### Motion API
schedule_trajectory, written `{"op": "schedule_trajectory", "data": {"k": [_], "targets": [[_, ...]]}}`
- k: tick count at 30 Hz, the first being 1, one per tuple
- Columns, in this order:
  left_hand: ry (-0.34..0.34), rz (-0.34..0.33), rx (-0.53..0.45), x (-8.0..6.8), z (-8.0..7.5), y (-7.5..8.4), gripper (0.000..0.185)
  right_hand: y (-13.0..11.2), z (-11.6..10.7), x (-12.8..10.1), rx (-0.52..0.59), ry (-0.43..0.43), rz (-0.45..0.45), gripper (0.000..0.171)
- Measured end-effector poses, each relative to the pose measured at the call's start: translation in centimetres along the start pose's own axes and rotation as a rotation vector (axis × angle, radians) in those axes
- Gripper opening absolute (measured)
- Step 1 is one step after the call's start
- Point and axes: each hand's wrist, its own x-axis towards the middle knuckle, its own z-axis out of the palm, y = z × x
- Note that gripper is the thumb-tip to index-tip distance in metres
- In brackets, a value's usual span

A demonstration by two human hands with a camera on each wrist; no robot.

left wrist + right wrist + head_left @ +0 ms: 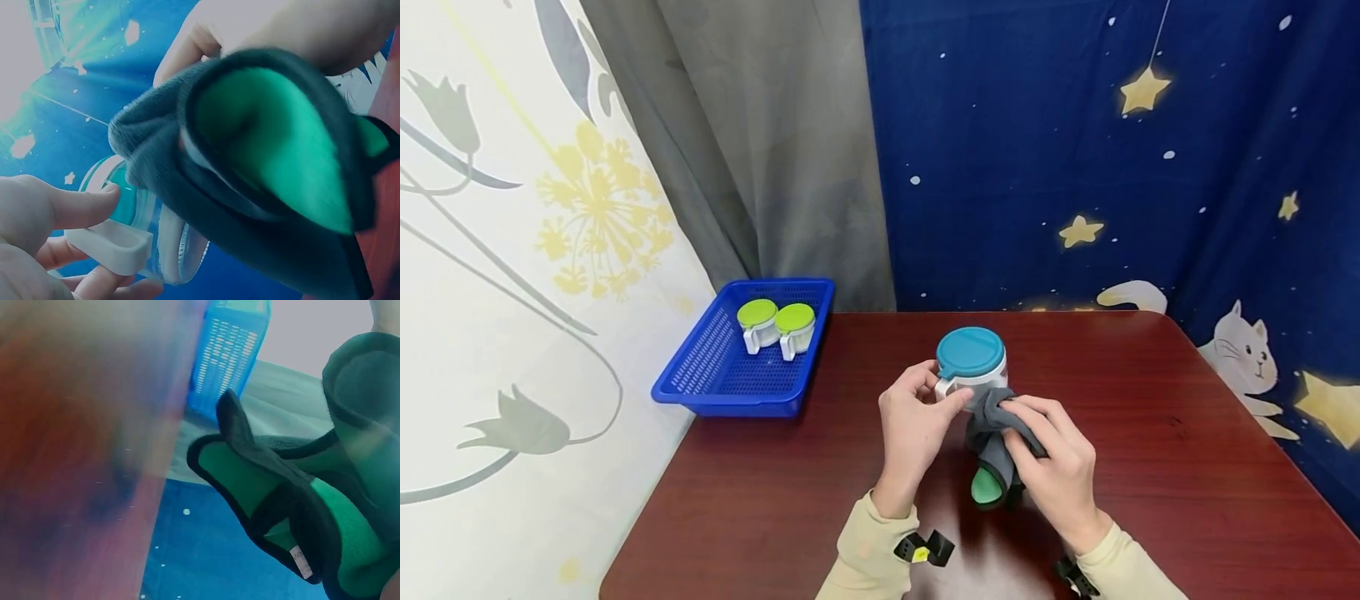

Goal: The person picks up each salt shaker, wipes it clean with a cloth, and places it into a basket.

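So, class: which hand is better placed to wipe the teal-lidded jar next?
Probably the right hand: it already grips the grey-green cloth against the jar. The left hand pinches the jar's white handle, steadying it.

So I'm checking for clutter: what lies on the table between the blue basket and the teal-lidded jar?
Nothing: in the head view, bare table separates the blue basket from the jar.

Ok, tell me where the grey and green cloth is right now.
In the head view the cloth is near the table's middle, gripped by the right hand and pressed against the side of the teal-lidded jar, whose handle the left hand holds.
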Motion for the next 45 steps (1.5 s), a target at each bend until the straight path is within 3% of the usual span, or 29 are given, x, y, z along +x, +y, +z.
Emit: {"op": "schedule_trajectory", "data": {"k": [8,15,19,25,30,35,42,45], "targets": [[-0.029,-0.011,0.043,-0.1,-0.8,-0.3,0.028,-1.9,0.0,3.9,0.026,0.110,0.124,0.023],[-0.058,-0.014,0.051,-0.1,-1.6,-0.6,0.029,-2.5,0.0,5.8,0.001,-0.007,0.122,0.028],[-0.050,-0.016,0.044,-0.1,-2.0,-0.8,0.022,-1.8,0.2,5.3,-0.028,-0.064,0.094,0.029],[-0.022,-0.029,0.024,-0.1,-2.7,-0.9,0.038,-0.1,0.5,3.4,-0.041,-0.097,0.075,0.029],[-0.004,-0.051,-0.024,0.0,-3.3,-1.1,0.038,0.8,0.8,1.5,-0.057,-0.111,0.064,0.029],[0.009,-0.056,-0.072,0.3,-3.8,-1.2,0.026,1.5,0.7,-0.2,-0.095,-0.172,0.094,0.031],[-0.039,-0.102,-0.152,0.2,-3.9,-1.6,0.025,2.1,0.6,-0.7,-0.065,-0.178,0.151,0.033],[-0.058,-0.089,-0.172,0.0,-3.7,-1.5,0.026,2.1,0.5,-0.7,-0.039,-0.163,0.168,0.034]]}}
